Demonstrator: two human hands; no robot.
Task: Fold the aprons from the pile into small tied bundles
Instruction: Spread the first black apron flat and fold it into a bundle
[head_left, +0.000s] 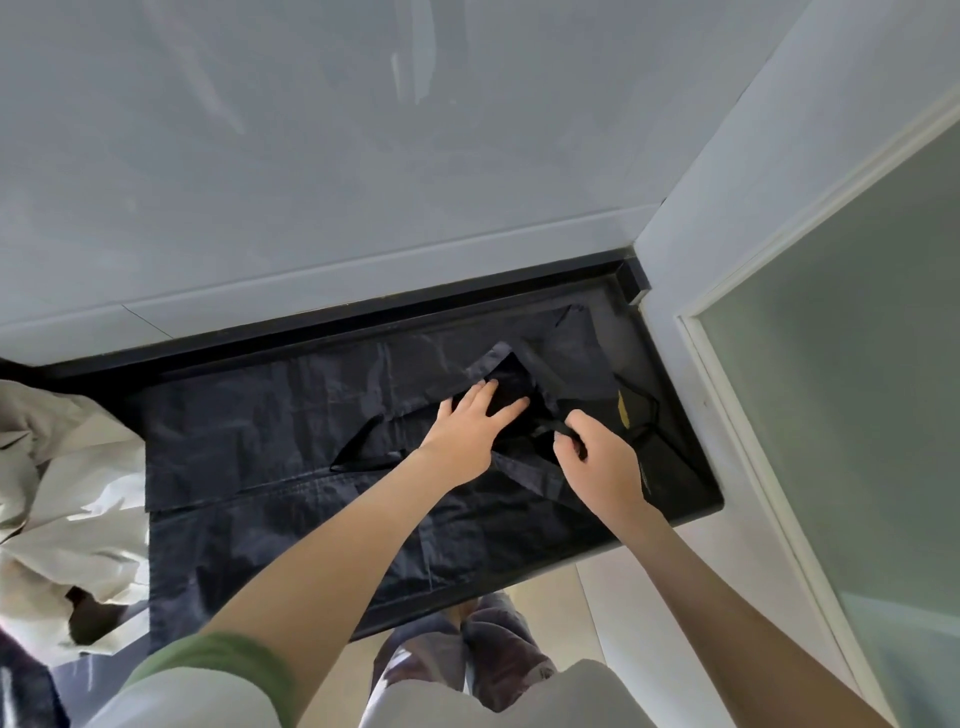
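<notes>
Where the view lies nearest the body, one green cuff (208, 660) is seen on the left sleeve, and two bare forearms are stretched forward over the near edge of one black counter (519, 587). One dark apron (270, 415) is spread flat across that counter, with its near part draped over the edge. One heap of pale cloth (62, 493) is piled at the left end, just beside the apron. Further in, the left hand (462, 431) is laid flat on the folded-in upper part of the apron, fingers straight and spread. Just to its right, one strap (550, 427) is pinched between thumb and curled fingers of the right hand (597, 457). A second strap (363, 447) is left in a loop on the apron, left of the left hand. One yellow label (622, 408) is visible beyond the right hand. Farthest off, a pale wall (363, 156) is met by the counter.
</notes>
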